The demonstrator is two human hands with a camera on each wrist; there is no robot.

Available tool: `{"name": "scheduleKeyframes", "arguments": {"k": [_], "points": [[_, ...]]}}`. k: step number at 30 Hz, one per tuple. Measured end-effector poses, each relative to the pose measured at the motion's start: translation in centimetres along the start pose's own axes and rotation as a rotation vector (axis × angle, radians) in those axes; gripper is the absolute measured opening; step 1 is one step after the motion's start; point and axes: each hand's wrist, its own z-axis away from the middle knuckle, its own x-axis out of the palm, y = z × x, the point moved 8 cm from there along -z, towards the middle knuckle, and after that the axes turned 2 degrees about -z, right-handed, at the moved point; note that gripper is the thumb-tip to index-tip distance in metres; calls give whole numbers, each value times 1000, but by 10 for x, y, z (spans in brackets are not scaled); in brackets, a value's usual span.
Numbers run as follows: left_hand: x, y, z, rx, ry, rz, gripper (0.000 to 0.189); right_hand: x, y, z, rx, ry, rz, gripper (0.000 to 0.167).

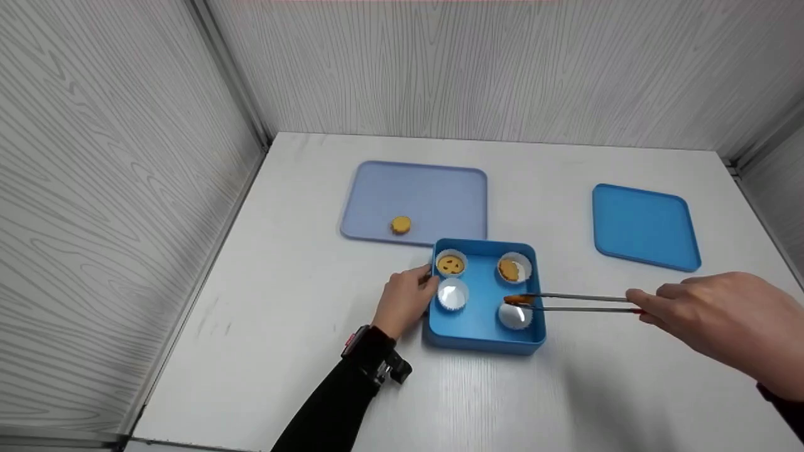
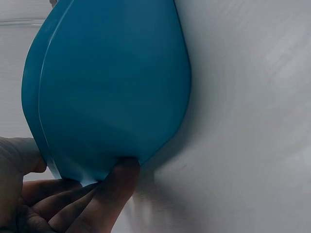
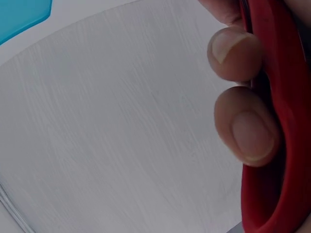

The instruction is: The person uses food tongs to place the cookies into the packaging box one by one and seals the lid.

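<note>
My left hand (image 1: 405,301) grips the left wall of a blue square box (image 1: 480,344), thumb by the rim and fingers along the outside. In the left wrist view the fingers touch the box's wall (image 2: 112,87). My right hand (image 1: 722,314) holds metal tongs (image 1: 584,309) with red handles (image 3: 272,97). Between the tongs' tips is a small orange-brown cookie (image 1: 520,300), over the lower right paper cup (image 1: 515,317). A round cookie (image 1: 450,265) sits in the upper left cup and a tan cookie (image 1: 509,270) in the upper right. The lower left cup (image 1: 452,294) holds nothing.
A pale lavender-blue tray (image 1: 433,188) lies behind the box, bearing one round yellow cookie (image 1: 401,225). To the right, a smaller blue tray (image 1: 647,226) rests on the white table (image 1: 282,301). Grey wood-grain panels (image 1: 440,69) stand around the table.
</note>
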Motion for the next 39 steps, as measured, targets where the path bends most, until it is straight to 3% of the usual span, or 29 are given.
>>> {"name": "scheduleKeyframes", "arguments": {"k": [15,22,28,39], "points": [[-1,2,0,-14,-7,-1,47,4,-27,-20,-47,-137,162,34],[-1,1,1,-21,0,-10,46,7,-32,-27,-55,-71,171,35],[-2,1,1,-16,-1,-19,45,11,-30,-28,-17,-62,160,36],[2,0,1,-29,-9,-22,46,9,-31,-26,-27,-52,185,38]]}}
